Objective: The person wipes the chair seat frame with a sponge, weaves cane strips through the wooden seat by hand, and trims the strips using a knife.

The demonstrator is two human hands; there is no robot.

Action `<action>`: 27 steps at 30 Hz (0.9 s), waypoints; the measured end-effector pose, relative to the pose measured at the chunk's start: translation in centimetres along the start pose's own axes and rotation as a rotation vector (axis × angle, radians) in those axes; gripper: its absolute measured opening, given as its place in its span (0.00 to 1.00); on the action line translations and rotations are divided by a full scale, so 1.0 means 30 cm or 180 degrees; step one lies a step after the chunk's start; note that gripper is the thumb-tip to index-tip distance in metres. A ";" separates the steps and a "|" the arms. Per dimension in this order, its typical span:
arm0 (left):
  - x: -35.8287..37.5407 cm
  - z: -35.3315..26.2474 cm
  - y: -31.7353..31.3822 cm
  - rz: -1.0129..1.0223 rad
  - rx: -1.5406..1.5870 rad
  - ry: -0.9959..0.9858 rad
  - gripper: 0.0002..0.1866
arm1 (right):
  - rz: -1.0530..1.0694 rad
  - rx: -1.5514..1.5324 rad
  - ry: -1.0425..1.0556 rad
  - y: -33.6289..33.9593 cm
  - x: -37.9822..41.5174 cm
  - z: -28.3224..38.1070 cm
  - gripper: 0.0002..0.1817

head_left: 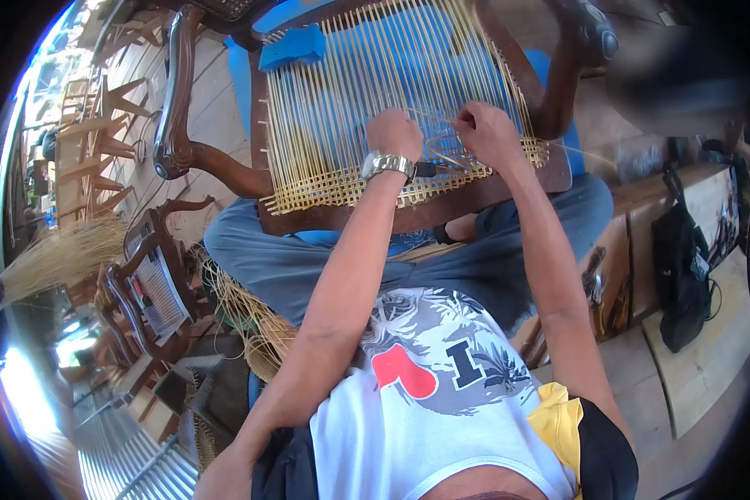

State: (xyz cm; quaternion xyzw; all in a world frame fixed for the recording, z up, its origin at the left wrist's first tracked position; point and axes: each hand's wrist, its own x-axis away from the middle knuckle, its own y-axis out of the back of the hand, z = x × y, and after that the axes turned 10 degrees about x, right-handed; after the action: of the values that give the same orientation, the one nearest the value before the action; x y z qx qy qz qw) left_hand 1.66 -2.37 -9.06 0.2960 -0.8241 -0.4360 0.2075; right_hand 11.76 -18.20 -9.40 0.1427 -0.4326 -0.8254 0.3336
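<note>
A wooden chair frame (475, 197) rests across my lap, its seat strung with pale cane strands (333, 100). Rows of finished weave (317, 193) run along the edge nearest me. My left hand (395, 133), with a metal watch on the wrist, is closed over the strands near the middle; a thin cane strand (433, 115) runs from it towards my right hand. My right hand (487, 135) pinches that strand between thumb and fingers, just above the seat. A small dark-handled tool (426, 169) lies on the weave beside my left wrist, its tip partly hidden among loops.
A blue sponge-like block (292, 48) sits on the seat's far left corner. Carved chair arms (175, 100) rise at both sides. Loose cane bundles (67, 254) and another chair (154, 283) stand to the left. A black bag (682, 262) hangs at right.
</note>
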 end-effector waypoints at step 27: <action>0.009 0.018 0.037 -0.0173 0.0285 0.0476 0.11 | -0.0250 -0.0053 0.0049 -0.017 -0.014 0.039 0.11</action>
State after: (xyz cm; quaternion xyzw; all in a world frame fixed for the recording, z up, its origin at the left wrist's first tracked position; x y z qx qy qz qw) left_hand 0.80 -1.74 -8.38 0.3589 -0.8168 -0.3809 0.2431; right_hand 11.23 -16.98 -9.15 0.1631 -0.4171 -0.8403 0.3055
